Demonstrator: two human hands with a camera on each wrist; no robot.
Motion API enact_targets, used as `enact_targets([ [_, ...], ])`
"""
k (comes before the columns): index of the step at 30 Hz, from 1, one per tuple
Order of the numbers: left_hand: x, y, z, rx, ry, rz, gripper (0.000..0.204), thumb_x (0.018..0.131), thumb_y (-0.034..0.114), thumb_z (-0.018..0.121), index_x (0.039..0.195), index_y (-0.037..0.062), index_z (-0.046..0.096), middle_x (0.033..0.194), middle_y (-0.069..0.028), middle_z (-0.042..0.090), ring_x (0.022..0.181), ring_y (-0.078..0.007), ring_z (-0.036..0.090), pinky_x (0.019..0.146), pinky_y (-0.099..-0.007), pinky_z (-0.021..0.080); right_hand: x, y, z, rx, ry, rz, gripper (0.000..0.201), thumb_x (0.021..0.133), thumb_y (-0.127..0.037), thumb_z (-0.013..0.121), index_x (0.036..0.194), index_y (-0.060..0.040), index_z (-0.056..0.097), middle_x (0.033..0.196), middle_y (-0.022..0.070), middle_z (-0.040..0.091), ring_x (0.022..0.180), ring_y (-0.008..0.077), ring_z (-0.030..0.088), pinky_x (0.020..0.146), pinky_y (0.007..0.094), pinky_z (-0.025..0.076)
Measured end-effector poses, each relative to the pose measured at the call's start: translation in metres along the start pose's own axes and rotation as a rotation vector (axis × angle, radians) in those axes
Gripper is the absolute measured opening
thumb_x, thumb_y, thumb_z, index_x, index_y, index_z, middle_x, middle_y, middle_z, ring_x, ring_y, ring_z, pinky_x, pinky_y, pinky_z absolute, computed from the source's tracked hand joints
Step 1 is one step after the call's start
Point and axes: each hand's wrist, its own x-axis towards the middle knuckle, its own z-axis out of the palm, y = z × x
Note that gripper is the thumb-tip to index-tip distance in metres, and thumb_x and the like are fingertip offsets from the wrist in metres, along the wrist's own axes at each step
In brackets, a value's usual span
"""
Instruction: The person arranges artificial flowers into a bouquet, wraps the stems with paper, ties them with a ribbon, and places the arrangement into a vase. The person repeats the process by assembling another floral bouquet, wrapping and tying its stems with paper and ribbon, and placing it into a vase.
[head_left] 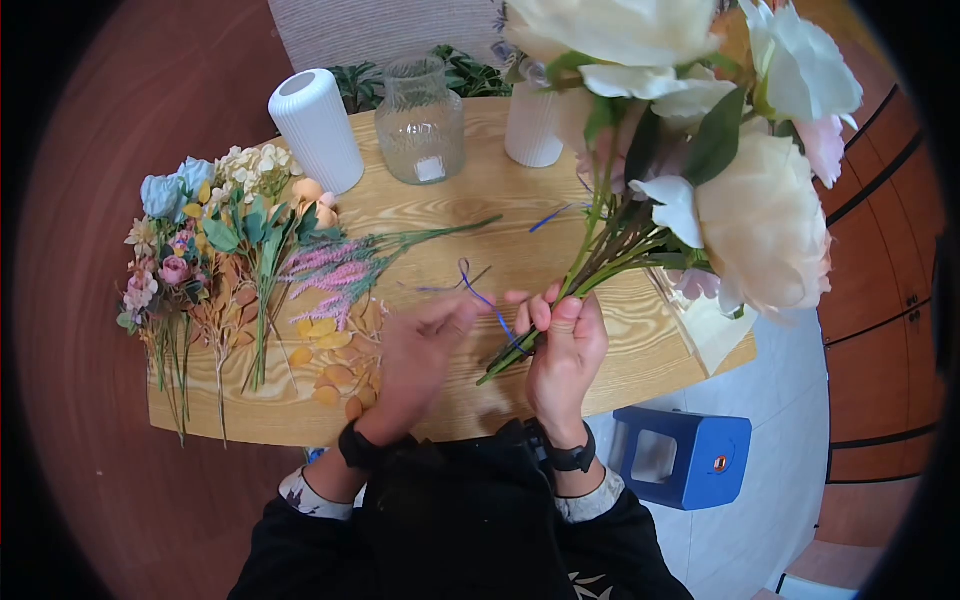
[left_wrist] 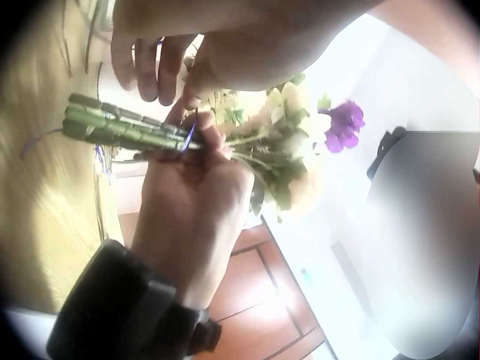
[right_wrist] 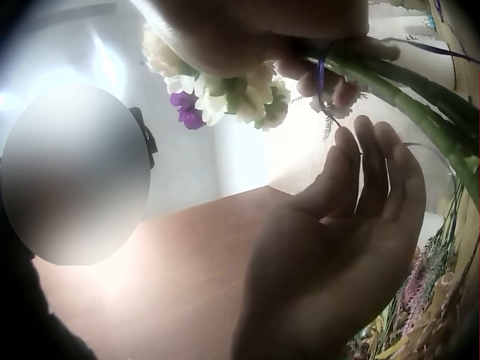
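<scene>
My right hand (head_left: 566, 350) grips the stems (head_left: 507, 358) of a bouquet of artificial flowers, fingers curled round them. Large cream and white blooms (head_left: 765, 225) lean to the upper right above that hand; a purple flower (left_wrist: 345, 126) also shows in the left wrist view. A thin blue-purple ribbon (right_wrist: 321, 75) circles the stems right by the gripping fingers. My left hand (head_left: 425, 350), blurred in the head view, is just left of the stem ends. Its thumb and fingertips pinch an end of the ribbon, as the right wrist view shows.
Several artificial sprays lie at the table's left, with pink lavender-like sprigs (head_left: 335, 272) and yellow leaves (head_left: 335, 375). Along the back stand a white ribbed vase (head_left: 318, 130), a glass vase (head_left: 420, 130) and another white vase (head_left: 535, 125). A blue stool (head_left: 715, 460) stands below at right.
</scene>
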Motion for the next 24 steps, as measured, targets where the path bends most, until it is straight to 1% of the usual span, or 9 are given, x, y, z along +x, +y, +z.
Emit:
enact_targets([
  [3, 0.013, 0.014, -0.004, -0.559, -0.281, -0.290, 0.024, 0.092, 0.014, 0.046, 0.103, -0.0052, 0.055, 0.094, -0.0086, 0.059, 0.082, -0.0150, 0.055, 0.073, -0.0256, 0.044, -0.004, -0.001, 0.002, 0.108, -0.048, 0.111, 0.020, 0.096, -0.020, 0.038, 0.089, -0.0016, 0.043, 0.067, 0.0009, 0.043, 0.057, 0.0086, 0.039, 0.057, 0.0228, 0.038],
  [7, 0.021, 0.001, 0.001, -0.740, -0.383, -0.353, 0.023, 0.093, 0.013, 0.043, 0.104, -0.0053, 0.052, 0.094, -0.0100, 0.059, 0.078, -0.0147, 0.055, 0.071, -0.0269, 0.044, -0.005, 0.009, 0.004, 0.123, -0.112, 0.174, 0.020, 0.095, -0.021, 0.039, 0.088, -0.0025, 0.043, 0.068, 0.0009, 0.042, 0.058, 0.0072, 0.037, 0.053, 0.0215, 0.035],
  [9, 0.022, 0.008, 0.005, -0.223, -0.078, -0.322, 0.021, 0.092, 0.011, 0.041, 0.103, -0.0040, 0.050, 0.089, -0.0098, 0.057, 0.072, -0.0130, 0.053, 0.066, -0.0256, 0.044, -0.003, 0.010, 0.005, 0.073, -0.127, 0.132, 0.021, 0.095, -0.022, 0.039, 0.089, -0.0026, 0.042, 0.068, 0.0010, 0.041, 0.057, 0.0081, 0.036, 0.054, 0.0228, 0.035],
  [12, 0.040, 0.028, -0.008, -0.519, 0.223, -0.116, 0.024, 0.092, 0.011, 0.041, 0.112, -0.0031, 0.044, 0.086, -0.0102, 0.056, 0.062, -0.0078, 0.047, 0.053, -0.0205, 0.039, -0.001, 0.008, 0.002, -0.017, -0.114, 0.080, 0.023, 0.095, -0.025, 0.039, 0.090, -0.0027, 0.042, 0.068, 0.0010, 0.039, 0.058, 0.0088, 0.034, 0.054, 0.0238, 0.034],
  [14, 0.062, 0.023, -0.065, -0.626, 0.137, 0.018, 0.033, 0.092, 0.010, 0.043, 0.121, -0.0017, 0.035, 0.090, -0.0125, 0.057, 0.056, -0.0043, 0.042, 0.043, -0.0165, 0.032, 0.000, 0.006, -0.005, -0.052, -0.073, 0.067, 0.023, 0.095, -0.025, 0.040, 0.090, -0.0027, 0.042, 0.068, 0.0009, 0.039, 0.058, 0.0087, 0.034, 0.054, 0.0235, 0.033],
  [18, 0.058, 0.083, -0.076, 0.188, 0.426, 0.348, 0.043, 0.091, 0.007, 0.042, 0.130, -0.0013, 0.025, 0.092, -0.0120, 0.062, 0.051, -0.0014, 0.037, 0.041, -0.0151, 0.027, 0.004, -0.004, -0.021, 0.021, -0.027, 0.118, 0.025, 0.094, -0.028, 0.042, 0.090, -0.0026, 0.042, 0.067, 0.0003, 0.038, 0.055, 0.0073, 0.032, 0.050, 0.0209, 0.029],
  [20, 0.064, 0.092, -0.078, 0.291, 0.446, 0.414, 0.032, 0.090, 0.007, 0.044, 0.120, -0.0029, 0.042, 0.086, -0.0082, 0.064, 0.052, -0.0024, 0.043, 0.044, -0.0161, 0.032, 0.003, -0.009, -0.024, 0.165, -0.103, 0.245, 0.027, 0.093, -0.029, 0.043, 0.090, -0.0021, 0.043, 0.065, 0.0000, 0.038, 0.052, 0.0061, 0.030, 0.046, 0.0196, 0.026],
  [22, 0.064, 0.097, -0.069, 0.768, -0.028, 0.179, 0.019, 0.087, 0.007, 0.049, 0.099, -0.0016, 0.061, 0.082, -0.0060, 0.065, 0.055, -0.0061, 0.050, 0.049, -0.0194, 0.039, -0.002, -0.009, -0.021, 0.221, -0.128, 0.309, 0.028, 0.093, -0.030, 0.044, 0.090, -0.0020, 0.043, 0.064, -0.0004, 0.037, 0.050, 0.0058, 0.029, 0.044, 0.0194, 0.025],
  [24, 0.060, 0.084, -0.040, 0.717, -0.166, -0.021, 0.018, 0.086, 0.008, 0.052, 0.083, -0.0005, 0.067, 0.080, -0.0058, 0.065, 0.063, -0.0088, 0.054, 0.058, -0.0234, 0.044, -0.006, -0.007, -0.018, 0.283, -0.166, 0.381, 0.029, 0.092, -0.031, 0.045, 0.090, -0.0019, 0.044, 0.063, -0.0007, 0.036, 0.049, 0.0055, 0.028, 0.043, 0.0193, 0.023],
])
